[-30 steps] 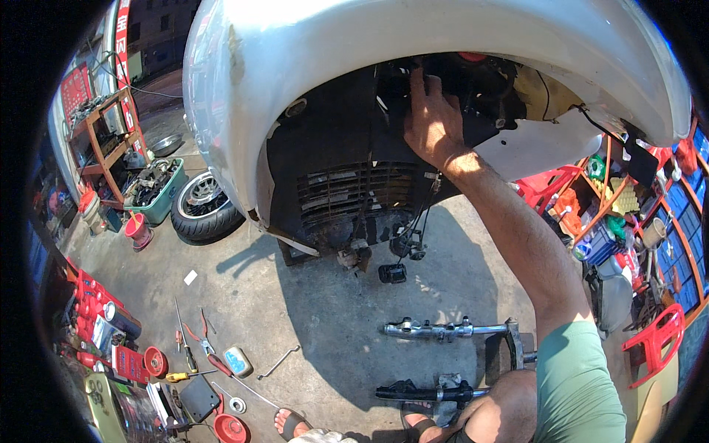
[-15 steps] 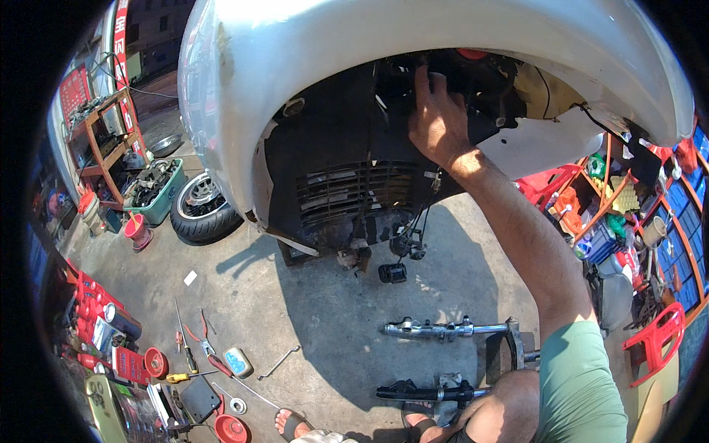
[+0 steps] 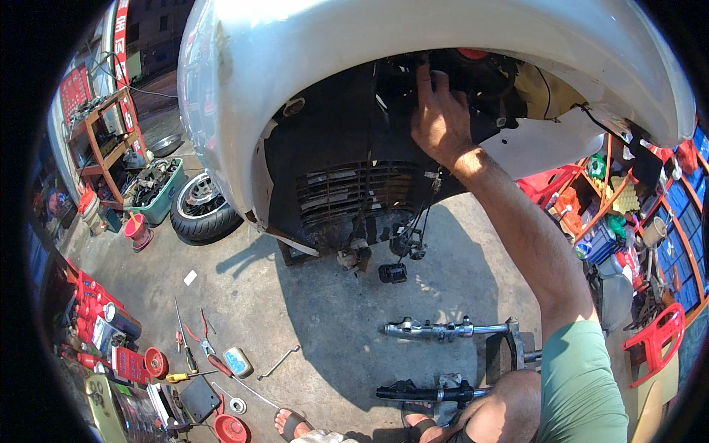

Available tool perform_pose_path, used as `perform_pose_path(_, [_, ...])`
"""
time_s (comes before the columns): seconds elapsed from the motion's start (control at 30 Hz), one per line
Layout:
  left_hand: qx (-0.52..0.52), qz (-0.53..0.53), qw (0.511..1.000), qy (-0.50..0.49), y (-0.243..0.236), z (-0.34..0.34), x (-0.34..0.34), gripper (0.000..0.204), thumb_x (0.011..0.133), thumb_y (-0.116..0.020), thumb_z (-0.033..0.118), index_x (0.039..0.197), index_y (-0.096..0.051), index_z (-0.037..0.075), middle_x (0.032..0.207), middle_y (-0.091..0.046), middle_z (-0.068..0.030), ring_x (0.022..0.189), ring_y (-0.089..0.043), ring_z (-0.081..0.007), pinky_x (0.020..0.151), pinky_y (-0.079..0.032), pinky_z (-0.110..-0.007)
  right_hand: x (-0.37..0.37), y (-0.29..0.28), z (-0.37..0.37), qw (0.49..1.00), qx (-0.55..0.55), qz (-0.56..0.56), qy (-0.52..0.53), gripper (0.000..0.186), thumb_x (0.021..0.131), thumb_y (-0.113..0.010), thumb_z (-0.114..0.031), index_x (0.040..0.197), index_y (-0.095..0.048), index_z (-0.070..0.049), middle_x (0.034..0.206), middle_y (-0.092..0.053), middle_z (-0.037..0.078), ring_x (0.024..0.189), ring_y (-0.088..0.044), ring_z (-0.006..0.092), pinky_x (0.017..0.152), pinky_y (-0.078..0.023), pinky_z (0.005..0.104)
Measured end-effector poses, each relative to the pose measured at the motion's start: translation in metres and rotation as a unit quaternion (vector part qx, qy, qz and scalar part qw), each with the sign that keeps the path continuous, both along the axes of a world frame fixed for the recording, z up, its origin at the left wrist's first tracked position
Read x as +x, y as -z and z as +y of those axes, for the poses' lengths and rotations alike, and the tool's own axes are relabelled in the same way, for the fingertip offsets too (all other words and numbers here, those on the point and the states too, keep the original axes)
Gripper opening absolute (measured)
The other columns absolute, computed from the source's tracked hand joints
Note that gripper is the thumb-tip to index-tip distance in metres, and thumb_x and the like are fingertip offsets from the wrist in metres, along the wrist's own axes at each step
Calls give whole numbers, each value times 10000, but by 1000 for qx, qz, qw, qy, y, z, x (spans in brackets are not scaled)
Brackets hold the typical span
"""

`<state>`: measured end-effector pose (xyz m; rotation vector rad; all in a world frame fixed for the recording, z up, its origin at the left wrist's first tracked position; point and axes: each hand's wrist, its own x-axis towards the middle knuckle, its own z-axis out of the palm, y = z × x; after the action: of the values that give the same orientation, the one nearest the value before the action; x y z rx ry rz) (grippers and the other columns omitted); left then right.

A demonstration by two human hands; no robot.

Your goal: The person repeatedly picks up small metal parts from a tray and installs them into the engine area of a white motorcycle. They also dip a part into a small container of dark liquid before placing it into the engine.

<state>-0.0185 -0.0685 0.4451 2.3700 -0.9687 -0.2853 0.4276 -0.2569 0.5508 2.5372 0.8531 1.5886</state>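
Observation:
My right hand (image 3: 441,127) reaches up into the dark hollow under the large white body panel (image 3: 310,52) of a vehicle, likely a scooter. Its index finger points up into the shadow, where the tip touches or nears dark parts; the other fingers are bent, and I see nothing held. Below the hand, a black inner cover (image 3: 325,140) has a slatted grille (image 3: 354,190). Cables hang beside it, with a small black part (image 3: 392,273) at their lower end. My left hand is out of view.
A front fork (image 3: 436,328) lies on the concrete by my knee. Pliers (image 3: 205,341), screwdrivers (image 3: 190,358) and a bent rod (image 3: 279,362) lie at the left. Farther back stand a wheel (image 3: 203,210) and a green bin (image 3: 166,193). A red plastic chair (image 3: 659,340) is at right.
My right hand has shifted very slightly to the right, the index finger still pointing up into the hollow. Everything on the floor stays where it was.

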Motion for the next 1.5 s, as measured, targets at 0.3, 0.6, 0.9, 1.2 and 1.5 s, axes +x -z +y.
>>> perform_pose_path(0.3, [25,1,1000,9,-2,0,1,140,912,-587,171,965,-640,53,828,-633,-136,784,-635,-315,704,-495,-444,-6,-2,-1,999,-10,30,-1,817,847,-658,-79,1566,-285,33,1330,-497,262,1114,-625,419,968,-493,521])
perform_pose_path(0.6, [37,3,999,6,-2,-1,0,155,917,-577,173,980,-643,49,830,-654,-146,777,-661,-321,700,-510,-446,-6,4,-1,1000,-21,7,-10,887,779,-731,-130,1563,-342,12,1310,-538,261,1105,-640,399,961,-499,494])
perform_pose_path(0.9, [62,9,998,28,5,-3,-4,188,925,-607,210,1021,-639,51,845,-659,-149,800,-663,-334,729,-518,-463,-45,47,-33,990,-80,110,32,826,904,-643,-126,1624,-248,-38,1374,-505,289,1177,-590,461,1039,-478,514])
perform_pose_path(1.2, [65,17,998,11,-4,-18,-10,236,923,-650,254,1068,-638,68,872,-655,-154,844,-660,-372,761,-523,-492,-138,122,-172,937,-91,330,72,818,848,-630,-84,1599,-312,-19,1123,-597,200,989,-631,374,921,-453,492])
perform_pose_path(1.5, [167,34,985,20,-2,-41,9,440,942,-666,176,1356,-630,31,1158,-694,-216,1067,-644,-391,952,-506,-464,-300,169,-423,876,36,392,279,681,905,-632,-150,1541,-394,-103,1156,-593,206,1063,-622,417,916,-506,537])
